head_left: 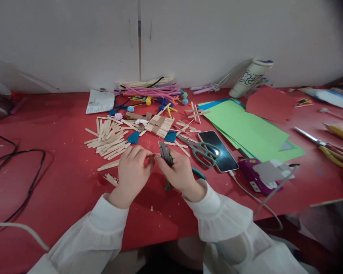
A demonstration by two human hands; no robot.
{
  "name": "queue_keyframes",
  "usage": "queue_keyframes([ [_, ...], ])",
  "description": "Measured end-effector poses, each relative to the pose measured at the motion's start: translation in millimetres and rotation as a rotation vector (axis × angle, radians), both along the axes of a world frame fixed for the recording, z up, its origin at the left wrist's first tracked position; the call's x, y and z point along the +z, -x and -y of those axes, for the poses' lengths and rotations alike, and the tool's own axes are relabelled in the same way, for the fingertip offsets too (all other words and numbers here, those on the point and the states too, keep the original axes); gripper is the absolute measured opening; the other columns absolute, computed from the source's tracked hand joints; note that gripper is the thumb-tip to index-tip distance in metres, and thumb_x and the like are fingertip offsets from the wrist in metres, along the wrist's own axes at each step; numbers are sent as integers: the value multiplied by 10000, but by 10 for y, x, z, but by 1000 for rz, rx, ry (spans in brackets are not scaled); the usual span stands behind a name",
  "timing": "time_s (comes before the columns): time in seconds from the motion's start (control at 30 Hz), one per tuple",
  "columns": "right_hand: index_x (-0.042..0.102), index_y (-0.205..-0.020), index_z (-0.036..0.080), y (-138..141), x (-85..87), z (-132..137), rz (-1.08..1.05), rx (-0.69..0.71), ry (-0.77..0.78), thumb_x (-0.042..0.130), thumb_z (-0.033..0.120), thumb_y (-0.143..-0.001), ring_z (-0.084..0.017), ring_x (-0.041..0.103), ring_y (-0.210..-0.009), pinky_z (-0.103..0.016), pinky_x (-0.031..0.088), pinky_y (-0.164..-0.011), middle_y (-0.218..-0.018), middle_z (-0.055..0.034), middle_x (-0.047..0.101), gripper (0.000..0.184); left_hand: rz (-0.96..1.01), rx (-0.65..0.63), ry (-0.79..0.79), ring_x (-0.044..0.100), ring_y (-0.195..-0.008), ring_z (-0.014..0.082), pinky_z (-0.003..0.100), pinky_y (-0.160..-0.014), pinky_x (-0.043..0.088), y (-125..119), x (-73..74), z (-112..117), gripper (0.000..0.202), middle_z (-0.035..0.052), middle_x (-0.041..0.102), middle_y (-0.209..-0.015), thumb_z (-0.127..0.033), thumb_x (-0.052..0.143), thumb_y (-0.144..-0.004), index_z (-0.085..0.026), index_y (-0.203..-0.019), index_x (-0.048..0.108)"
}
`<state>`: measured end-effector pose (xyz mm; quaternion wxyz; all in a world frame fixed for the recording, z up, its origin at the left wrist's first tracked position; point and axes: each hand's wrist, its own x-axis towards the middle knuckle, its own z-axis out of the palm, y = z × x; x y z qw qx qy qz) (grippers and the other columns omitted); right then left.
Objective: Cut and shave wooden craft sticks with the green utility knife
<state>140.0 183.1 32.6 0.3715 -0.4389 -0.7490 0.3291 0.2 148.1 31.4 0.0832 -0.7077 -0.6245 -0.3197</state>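
My right hand is closed around a utility knife, its blade end pointing up and away from me. My left hand is closed in a pinch, its fingertips nearly meeting my right thumb. What lies between those fingertips is too small to make out. Loose wooden craft sticks are heaped just beyond my left hand. A panel of craft sticks joined by brown strips lies past the knife. Pieces of blue felt rest nearby. Green-handled scissors lie right of my right hand, partly over a phone.
Pink pipe cleaners lie along the wall beside a paper note. Green paper sheets, a tumbler, a purple power block and pliers are on the right. A black cable curls across the left of the red table.
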Motion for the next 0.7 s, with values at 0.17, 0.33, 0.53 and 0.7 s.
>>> queue_keyframes([
  [0.17,372,-611,211,0,-5,-18,14,63,-3,502,297,-797,-89,378,-480,-218,303,-471,-521,52,414,243,-45,-40,47,492,-735,214,337,-677,395,31,-7,-22,108,31,574,-717,-147,577,-763,-205,-690,523],
  [0.33,403,-613,206,-7,-2,-18,-6,70,27,511,302,-792,-90,398,-490,-218,329,-477,-527,44,442,230,-50,-85,40,471,-713,211,338,-654,396,20,12,-35,152,34,540,-696,-99,525,-735,-214,-655,468],
  [0.53,477,-633,194,-7,74,-19,-172,15,259,541,344,-798,-83,446,-400,-208,345,-402,-457,49,488,232,115,-75,-32,469,-714,189,322,-664,393,12,17,-33,161,17,536,-694,-86,510,-721,-215,-654,440],
  [0.7,480,-657,192,-43,68,-96,-546,-18,511,609,390,-763,-77,472,-319,-191,361,-321,-466,57,542,259,338,-56,-89,476,-716,168,317,-694,397,27,83,9,147,0,512,-687,-107,499,-724,-216,-656,428],
])
